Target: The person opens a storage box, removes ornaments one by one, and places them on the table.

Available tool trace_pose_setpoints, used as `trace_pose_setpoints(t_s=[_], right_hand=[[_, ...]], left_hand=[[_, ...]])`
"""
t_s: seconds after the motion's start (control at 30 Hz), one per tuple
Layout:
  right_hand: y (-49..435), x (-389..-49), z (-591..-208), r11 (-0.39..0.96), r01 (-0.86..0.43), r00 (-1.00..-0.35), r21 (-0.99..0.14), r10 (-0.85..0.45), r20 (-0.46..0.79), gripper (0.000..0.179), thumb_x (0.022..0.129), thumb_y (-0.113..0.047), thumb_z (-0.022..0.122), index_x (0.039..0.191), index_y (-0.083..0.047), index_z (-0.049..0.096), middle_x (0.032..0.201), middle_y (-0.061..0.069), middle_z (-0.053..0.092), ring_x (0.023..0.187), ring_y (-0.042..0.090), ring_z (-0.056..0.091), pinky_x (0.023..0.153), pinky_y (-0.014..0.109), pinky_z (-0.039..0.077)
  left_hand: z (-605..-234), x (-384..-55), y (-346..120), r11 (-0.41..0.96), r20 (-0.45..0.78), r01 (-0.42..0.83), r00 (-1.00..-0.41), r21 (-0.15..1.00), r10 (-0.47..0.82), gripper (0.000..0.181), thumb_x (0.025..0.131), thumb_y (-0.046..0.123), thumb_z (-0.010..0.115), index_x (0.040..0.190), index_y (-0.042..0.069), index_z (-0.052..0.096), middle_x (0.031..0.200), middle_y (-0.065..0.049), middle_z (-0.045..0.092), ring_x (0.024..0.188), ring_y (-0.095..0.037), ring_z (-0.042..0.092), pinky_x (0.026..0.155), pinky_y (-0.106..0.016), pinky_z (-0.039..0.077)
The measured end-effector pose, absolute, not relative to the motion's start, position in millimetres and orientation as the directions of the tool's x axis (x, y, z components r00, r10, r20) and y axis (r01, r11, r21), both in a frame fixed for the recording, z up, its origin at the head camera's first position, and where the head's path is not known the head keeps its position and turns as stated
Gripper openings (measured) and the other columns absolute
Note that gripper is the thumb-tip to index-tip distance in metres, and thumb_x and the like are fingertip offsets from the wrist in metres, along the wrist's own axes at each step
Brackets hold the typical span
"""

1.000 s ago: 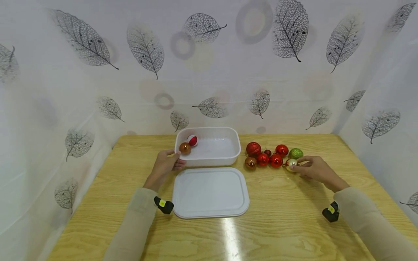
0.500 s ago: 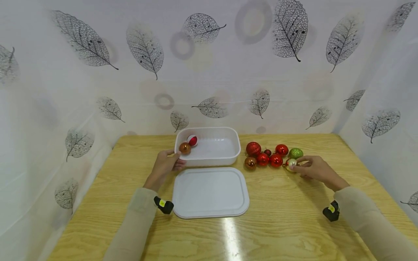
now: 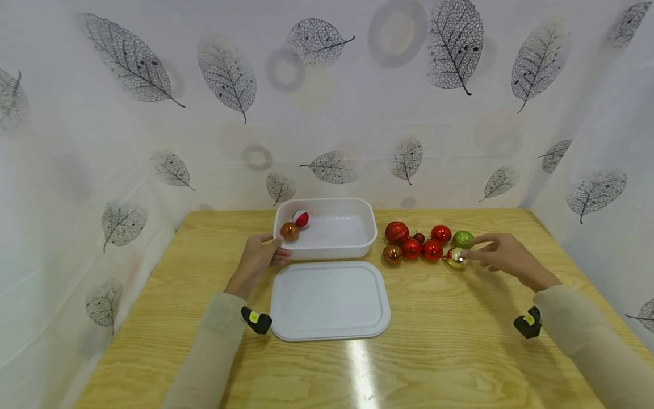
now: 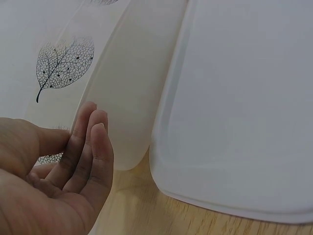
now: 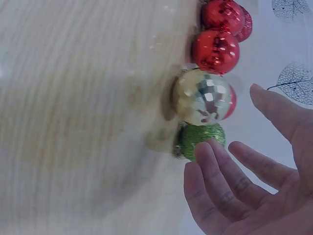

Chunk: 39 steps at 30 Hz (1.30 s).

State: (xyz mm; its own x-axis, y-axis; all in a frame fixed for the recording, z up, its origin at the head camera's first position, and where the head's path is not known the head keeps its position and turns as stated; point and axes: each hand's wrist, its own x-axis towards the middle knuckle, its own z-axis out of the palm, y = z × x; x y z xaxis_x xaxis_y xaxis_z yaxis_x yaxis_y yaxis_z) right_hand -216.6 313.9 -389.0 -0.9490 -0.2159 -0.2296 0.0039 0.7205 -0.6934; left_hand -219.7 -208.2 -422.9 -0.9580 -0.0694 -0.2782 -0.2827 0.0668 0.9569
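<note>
My left hand [image 3: 258,258] holds the near left corner of a white plastic container [image 3: 334,253], thumb at the rim and fingers along the outer wall. Inside that container, at its left end, sit a copper Christmas bauble [image 3: 289,231] and a red-and-white one [image 3: 301,219]. On the right, the fingers of my right hand [image 3: 503,255] are spread around nothing, just beside a shiny gold bauble [image 3: 456,258]. A green glitter bauble [image 3: 462,239] lies behind the gold one, partly covered by fingertips in the right wrist view.
Several red baubles [image 3: 432,250], a small dark red one [image 3: 419,238] and a second copper bauble [image 3: 392,254] cluster right of the container. A flat white lid [image 3: 330,301] lies in front of it. Leaf-patterned cloth [image 3: 332,125] encloses the wooden table [image 3: 434,352] at the back and sides.
My right hand has let go of the gold bauble, its fingers spreading as it shifts slightly right. The left hand stays on the container.
</note>
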Motion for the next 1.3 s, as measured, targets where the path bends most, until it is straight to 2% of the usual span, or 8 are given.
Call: trace_pose_setpoints(t_s=[0.2,0.4,0.67,0.87,1.1,1.3], right_hand=[[309,-225,-371,0.746,-0.023,-0.956,-0.666,-0.212,-0.205,0.077,0.100,-0.041,0.065,0.146,0.014,0.037,0.127,0.038,0.058,0.101,0.042,0.068,0.086,0.053,0.060],[293,-240,-354,0.752,-0.058,-0.962,-0.657,-0.218,-0.165,0.075,0.099,-0.044,0.065,0.145,0.010,0.043,0.130,0.038,0.057,0.100,0.040,0.069,0.084,0.050,0.061],[254,-262,-328,0.753,-0.092,-0.959,-0.652,-0.242,-0.145,0.073,0.096,-0.048,0.067,0.144,0.003,0.048,0.131,0.035,0.058,0.102,0.037,0.068,0.086,0.050,0.060],[215,-269,-314,0.736,-0.141,-0.949,-0.662,-0.292,-0.122,0.066,0.097,-0.042,0.069,0.142,0.002,0.051,0.128,0.031,0.061,0.102,0.035,0.067,0.085,0.046,0.061],[170,-280,-314,0.712,-0.206,-0.932,-0.671,-0.352,-0.087,0.058,0.096,-0.038,0.072,0.138,0.000,0.057,0.126,0.026,0.064,0.101,0.035,0.068,0.086,0.046,0.060],[137,-292,-328,0.661,-0.209,-0.916,-0.720,-0.390,-0.093,0.055,0.093,-0.033,0.075,0.136,-0.001,0.059,0.123,0.022,0.067,0.105,0.036,0.067,0.088,0.043,0.060]], left_hand=[[-424,-220,-209,0.077,-0.281,-0.287,-0.957,0.955,-0.075,0.045,0.107,0.014,0.053,0.144,-0.010,0.046,0.082,-0.011,0.073,0.069,-0.013,0.071,0.068,-0.024,0.062],[-423,-220,-209,0.073,-0.272,-0.277,-0.959,0.958,-0.075,0.045,0.107,0.014,0.053,0.144,-0.011,0.046,0.081,-0.012,0.073,0.067,-0.013,0.071,0.067,-0.024,0.062],[-422,-220,-207,0.075,-0.261,-0.268,-0.962,0.961,-0.083,0.045,0.107,0.014,0.052,0.144,-0.011,0.045,0.079,-0.011,0.073,0.066,-0.013,0.071,0.065,-0.024,0.062],[-424,-221,-207,0.073,-0.265,-0.271,-0.960,0.960,-0.086,0.045,0.107,0.014,0.052,0.143,-0.012,0.046,0.079,-0.011,0.073,0.065,-0.013,0.071,0.065,-0.024,0.062],[-424,-222,-208,0.076,-0.265,-0.272,-0.960,0.959,-0.092,0.044,0.107,0.014,0.052,0.143,-0.011,0.047,0.079,-0.011,0.073,0.065,-0.014,0.071,0.064,-0.024,0.062],[-425,-222,-207,0.086,-0.278,-0.285,-0.956,0.955,-0.092,0.045,0.107,0.016,0.052,0.145,-0.008,0.047,0.080,-0.012,0.073,0.066,-0.015,0.072,0.065,-0.024,0.062]])
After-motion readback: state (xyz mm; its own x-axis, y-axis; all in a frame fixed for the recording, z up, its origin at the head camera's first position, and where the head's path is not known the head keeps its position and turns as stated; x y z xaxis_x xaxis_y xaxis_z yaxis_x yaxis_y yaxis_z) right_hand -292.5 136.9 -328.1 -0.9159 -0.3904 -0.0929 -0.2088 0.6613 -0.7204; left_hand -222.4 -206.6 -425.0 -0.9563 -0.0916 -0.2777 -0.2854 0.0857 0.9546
